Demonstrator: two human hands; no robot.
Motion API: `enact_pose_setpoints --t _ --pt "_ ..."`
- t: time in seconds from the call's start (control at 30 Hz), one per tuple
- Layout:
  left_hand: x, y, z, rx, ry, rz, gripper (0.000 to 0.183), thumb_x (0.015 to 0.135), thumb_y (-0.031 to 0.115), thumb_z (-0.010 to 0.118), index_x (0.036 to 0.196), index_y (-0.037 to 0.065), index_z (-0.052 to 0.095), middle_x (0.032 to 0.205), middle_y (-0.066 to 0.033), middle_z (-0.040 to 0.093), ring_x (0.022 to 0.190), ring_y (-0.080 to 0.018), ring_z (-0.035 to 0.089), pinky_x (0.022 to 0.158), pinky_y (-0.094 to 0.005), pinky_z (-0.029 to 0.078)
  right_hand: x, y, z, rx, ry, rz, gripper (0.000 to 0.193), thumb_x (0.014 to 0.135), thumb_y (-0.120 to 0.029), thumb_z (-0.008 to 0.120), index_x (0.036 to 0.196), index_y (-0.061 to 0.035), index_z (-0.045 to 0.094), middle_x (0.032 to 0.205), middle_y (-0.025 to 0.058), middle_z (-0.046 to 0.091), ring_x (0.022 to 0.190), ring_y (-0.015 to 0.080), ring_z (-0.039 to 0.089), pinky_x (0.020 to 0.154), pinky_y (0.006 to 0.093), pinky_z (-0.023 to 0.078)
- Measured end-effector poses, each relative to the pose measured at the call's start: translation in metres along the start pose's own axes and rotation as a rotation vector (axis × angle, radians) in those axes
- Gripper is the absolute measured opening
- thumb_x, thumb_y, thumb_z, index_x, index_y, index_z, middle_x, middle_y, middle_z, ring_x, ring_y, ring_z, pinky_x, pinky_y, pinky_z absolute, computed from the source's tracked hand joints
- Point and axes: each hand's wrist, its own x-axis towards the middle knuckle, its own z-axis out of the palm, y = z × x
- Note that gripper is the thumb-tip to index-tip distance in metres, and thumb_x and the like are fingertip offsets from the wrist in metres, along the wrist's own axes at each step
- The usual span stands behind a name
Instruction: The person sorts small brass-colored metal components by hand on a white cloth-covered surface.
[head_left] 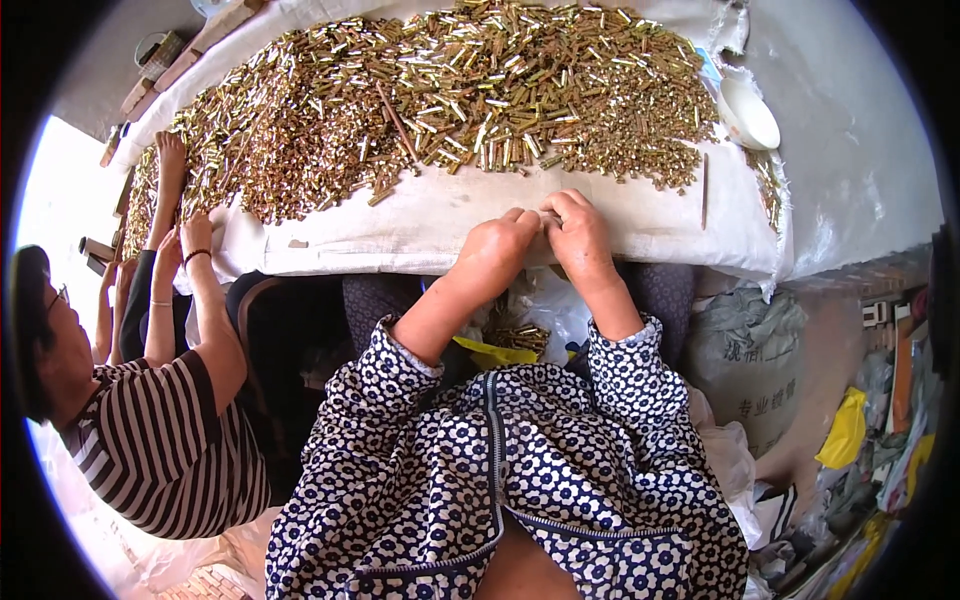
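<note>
My left hand (497, 250) and my right hand (580, 235) meet above the near edge of the white cloth (400, 228). Both are closed, fingertips pinched together. Whatever lies between them is too small and too covered to make out. Beyond my fingers spreads a wide heap of small brass-coloured metal pieces (520, 70). Longer tube-like pieces lie at its middle and back, shorter ones toward the left and the right front. Under my hands, between my knees, more brass-coloured tubes (520, 338) rest in a clear plastic bag (550, 305).
A white bowl (748, 112) tilts at the table's right edge. One thin stick (398, 125) lies on the heap, another thin rod (704, 190) on the cloth. At left, a person in a striped shirt (170, 440) reaches to the heap. A printed sack (745, 370) stands at right.
</note>
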Motion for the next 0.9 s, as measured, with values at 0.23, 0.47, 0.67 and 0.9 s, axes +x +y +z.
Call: enact_pose_setpoints --t 0.23,0.47,0.67,0.9 --pt "-0.018 0.0 -0.038 -0.337 -0.055 0.003 0.011 0.083 0.011 0.062 0.091 0.004 0.059 0.082 -0.0162 0.061 0.072 -0.0371 0.061 0.063 -0.0438 0.049 0.026 -0.018 0.003 -0.241 -0.02 0.0 0.021 0.078 -0.006 0.062 0.098 -0.0075 0.06 0.099 0.0102 0.062 0.091 0.0298 0.061 0.077 0.0393 0.051" --pt "0.027 -0.08 -0.046 0.306 0.178 -0.271 0.01 0.086 0.007 0.053 0.093 0.005 0.06 0.095 -0.0139 0.061 0.08 -0.0347 0.062 0.068 -0.0412 0.05 0.043 -0.014 0.017 -0.461 -0.081 -0.101 0.013 0.08 -0.008 0.061 0.092 -0.0076 0.059 0.094 0.0072 0.062 0.092 0.0281 0.059 0.077 0.0383 0.051" --pt "0.039 -0.106 -0.039 0.419 0.141 -0.09 0.013 0.081 0.005 0.052 0.091 0.005 0.06 0.098 -0.0107 0.058 0.09 -0.0305 0.059 0.073 -0.0384 0.05 0.045 -0.004 0.024 -0.445 -0.005 -0.185 0.006 0.079 -0.007 0.06 0.084 -0.0073 0.059 0.089 0.0066 0.062 0.087 0.0272 0.059 0.071 0.0385 0.051" --pt "0.009 -0.075 -0.027 0.283 0.083 0.006 0.014 0.077 0.011 0.064 0.09 0.008 0.064 0.094 -0.0094 0.06 0.089 -0.0302 0.057 0.075 -0.038 0.049 0.021 -0.02 0.014 0.109 -0.002 0.048 0.011 0.078 0.002 0.06 0.085 -0.0044 0.064 0.087 0.0048 0.062 0.075 0.0165 0.061 0.069 0.0267 0.049"
